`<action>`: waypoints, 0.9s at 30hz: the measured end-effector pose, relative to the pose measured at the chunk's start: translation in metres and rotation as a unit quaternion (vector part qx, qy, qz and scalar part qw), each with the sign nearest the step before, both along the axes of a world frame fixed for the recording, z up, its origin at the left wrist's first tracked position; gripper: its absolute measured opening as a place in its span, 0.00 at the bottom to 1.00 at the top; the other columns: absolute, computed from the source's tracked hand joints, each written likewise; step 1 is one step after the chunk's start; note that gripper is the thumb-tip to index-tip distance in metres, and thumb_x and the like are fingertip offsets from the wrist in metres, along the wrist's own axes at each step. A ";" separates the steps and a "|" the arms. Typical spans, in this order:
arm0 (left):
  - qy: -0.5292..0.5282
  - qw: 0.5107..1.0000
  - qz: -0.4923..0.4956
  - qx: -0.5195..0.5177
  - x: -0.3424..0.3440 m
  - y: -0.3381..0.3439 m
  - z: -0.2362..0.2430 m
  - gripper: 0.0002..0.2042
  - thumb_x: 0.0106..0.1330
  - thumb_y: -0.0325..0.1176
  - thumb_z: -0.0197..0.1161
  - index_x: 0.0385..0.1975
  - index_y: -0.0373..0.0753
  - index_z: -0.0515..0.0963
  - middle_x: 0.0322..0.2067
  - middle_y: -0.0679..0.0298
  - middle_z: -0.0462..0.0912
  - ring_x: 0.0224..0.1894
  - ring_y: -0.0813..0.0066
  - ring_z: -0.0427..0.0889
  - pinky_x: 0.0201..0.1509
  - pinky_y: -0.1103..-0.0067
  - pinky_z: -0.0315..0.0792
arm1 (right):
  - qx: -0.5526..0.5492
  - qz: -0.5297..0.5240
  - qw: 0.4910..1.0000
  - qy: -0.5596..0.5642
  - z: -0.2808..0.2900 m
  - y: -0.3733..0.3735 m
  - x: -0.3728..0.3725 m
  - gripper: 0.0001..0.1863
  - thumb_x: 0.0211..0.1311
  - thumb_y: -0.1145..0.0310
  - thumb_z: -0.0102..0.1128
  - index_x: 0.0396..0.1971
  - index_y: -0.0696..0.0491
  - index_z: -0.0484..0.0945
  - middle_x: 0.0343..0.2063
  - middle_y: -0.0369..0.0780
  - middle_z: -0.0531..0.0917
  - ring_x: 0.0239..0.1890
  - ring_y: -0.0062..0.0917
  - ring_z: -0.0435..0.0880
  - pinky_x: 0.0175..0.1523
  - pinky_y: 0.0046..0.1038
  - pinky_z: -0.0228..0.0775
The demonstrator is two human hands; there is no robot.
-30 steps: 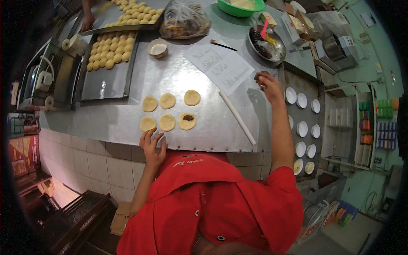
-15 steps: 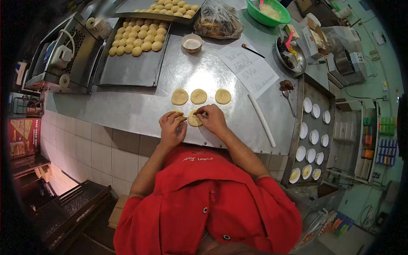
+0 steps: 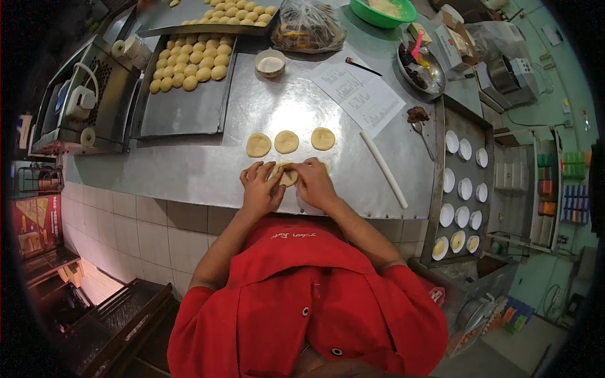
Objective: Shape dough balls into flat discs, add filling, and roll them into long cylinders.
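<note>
At the table's near edge, a flat round of pale dough (image 3: 288,178) lies between my two hands. My left hand (image 3: 259,191) has its thumb and fingertips closed at the round's left side, with its other fingers bent over the tabletop. Opposite it, my right hand (image 3: 314,186) pinches the far edge of the same round, its fingertips nearly meeting the left ones. Part of the round is covered by fingers. Just beyond are three more flat rounds: a left one (image 3: 258,145), a middle one (image 3: 286,142) and a right one (image 3: 322,138).
A white rolling pin (image 3: 384,170) slants to the right, near a spoon (image 3: 422,138) with brown filling (image 3: 417,114). Farther right, a tray (image 3: 435,189) holds several white cups. Dough balls sit on a metal tray (image 3: 183,116) at back left. Printed papers (image 3: 359,94) lie behind.
My left hand has shifted right to the round that my right hand was working on. Both hands' fingertips have come together over it. The whole view has moved slightly.
</note>
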State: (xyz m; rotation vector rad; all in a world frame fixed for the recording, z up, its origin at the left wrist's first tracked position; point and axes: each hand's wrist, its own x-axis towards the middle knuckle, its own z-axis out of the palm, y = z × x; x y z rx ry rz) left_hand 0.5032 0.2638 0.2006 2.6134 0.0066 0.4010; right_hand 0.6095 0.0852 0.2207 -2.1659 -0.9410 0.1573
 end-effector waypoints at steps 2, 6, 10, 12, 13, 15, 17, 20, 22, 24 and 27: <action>-0.008 1.000 0.005 0.030 0.000 -0.003 0.001 0.25 0.54 0.39 0.71 0.55 0.48 0.81 0.60 0.59 0.75 0.64 0.53 0.66 0.65 0.57 0.54 | -0.023 0.049 0.996 -0.071 -0.003 0.000 -0.004 0.16 0.55 0.76 0.64 0.46 0.54 0.83 0.38 0.43 0.84 0.46 0.40 0.78 0.49 0.40 0.71; -0.016 0.999 0.048 0.015 -0.003 -0.013 0.011 0.26 0.55 0.38 0.70 0.57 0.47 0.80 0.61 0.57 0.74 0.65 0.52 0.65 0.67 0.57 0.53 | 0.127 -0.029 0.991 -0.007 0.008 -0.020 0.011 0.13 0.56 0.73 0.67 0.43 0.53 0.83 0.37 0.41 0.83 0.43 0.35 0.78 0.46 0.35 0.71; -0.051 0.994 0.097 0.010 -0.014 -0.015 0.005 0.26 0.55 0.30 0.69 0.57 0.39 0.79 0.62 0.50 0.71 0.65 0.48 0.65 0.69 0.59 0.55 | 0.199 -0.154 0.939 0.236 0.017 -0.066 0.040 0.10 0.59 0.69 0.71 0.39 0.53 0.84 0.34 0.34 0.84 0.37 0.19 0.77 0.43 0.24 0.69; -0.061 0.991 0.119 0.010 -0.020 -0.018 -0.004 0.25 0.55 0.31 0.69 0.56 0.40 0.79 0.62 0.50 0.71 0.66 0.47 0.64 0.70 0.58 0.54 | 0.267 -0.170 0.892 0.324 0.010 -0.090 0.059 0.05 0.65 0.72 0.67 0.39 0.55 0.83 0.34 0.31 0.84 0.34 0.12 0.77 0.42 0.18 0.69; -0.069 0.987 0.147 0.011 -0.022 -0.020 -0.009 0.24 0.55 0.32 0.69 0.54 0.40 0.79 0.62 0.50 0.72 0.66 0.47 0.63 0.70 0.57 0.53 | 0.268 -0.177 0.891 0.320 0.011 -0.101 0.068 0.05 0.65 0.72 0.67 0.39 0.55 0.83 0.34 0.31 0.84 0.34 0.12 0.77 0.42 0.18 0.69; -0.074 0.984 0.160 0.014 -0.027 -0.028 -0.015 0.24 0.56 0.33 0.68 0.55 0.38 0.79 0.63 0.48 0.70 0.66 0.46 0.63 0.70 0.57 0.52 | 0.320 -0.224 0.850 0.354 0.015 -0.125 0.087 0.06 0.65 0.72 0.66 0.40 0.55 0.85 0.35 0.31 0.85 0.35 0.12 0.77 0.42 0.18 0.69; -0.078 0.981 0.178 0.018 -0.026 -0.035 -0.017 0.24 0.57 0.33 0.68 0.55 0.37 0.78 0.63 0.47 0.69 0.66 0.46 0.62 0.70 0.57 0.52 | 0.291 -0.263 0.851 0.348 0.017 -0.156 0.112 0.07 0.66 0.72 0.65 0.42 0.56 0.85 0.36 0.32 0.85 0.36 0.12 0.78 0.43 0.18 0.70; -0.089 0.968 0.220 0.075 -0.019 -0.039 -0.020 0.26 0.60 0.37 0.66 0.57 0.33 0.75 0.65 0.45 0.66 0.67 0.45 0.60 0.71 0.57 0.50 | 0.260 -0.328 0.873 0.249 0.005 -0.209 0.157 0.08 0.65 0.70 0.64 0.41 0.55 0.86 0.35 0.33 0.86 0.36 0.15 0.79 0.44 0.20 0.70; -0.092 0.967 0.221 0.081 -0.018 -0.039 -0.023 0.25 0.61 0.38 0.65 0.57 0.33 0.75 0.65 0.45 0.66 0.67 0.45 0.60 0.71 0.57 0.49 | 0.243 -0.333 0.889 0.202 -0.016 -0.247 0.195 0.09 0.64 0.69 0.65 0.41 0.55 0.86 0.34 0.34 0.86 0.36 0.17 0.79 0.45 0.21 0.70; -0.093 0.965 0.225 0.094 -0.016 -0.041 -0.022 0.26 0.63 0.41 0.63 0.58 0.32 0.74 0.65 0.44 0.66 0.68 0.45 0.59 0.71 0.56 0.49 | 0.180 -0.347 0.914 0.105 -0.022 -0.275 0.229 0.09 0.61 0.70 0.64 0.40 0.54 0.86 0.35 0.38 0.86 0.38 0.25 0.81 0.48 0.27 0.72; -0.088 0.961 0.241 0.106 -0.015 -0.043 -0.021 0.26 0.63 0.40 0.63 0.58 0.31 0.73 0.65 0.44 0.65 0.68 0.44 0.59 0.71 0.56 0.49 | 0.014 -0.296 0.952 -0.077 -0.012 -0.293 0.267 0.09 0.57 0.70 0.65 0.38 0.53 0.85 0.36 0.42 0.84 0.44 0.34 0.81 0.52 0.34 0.72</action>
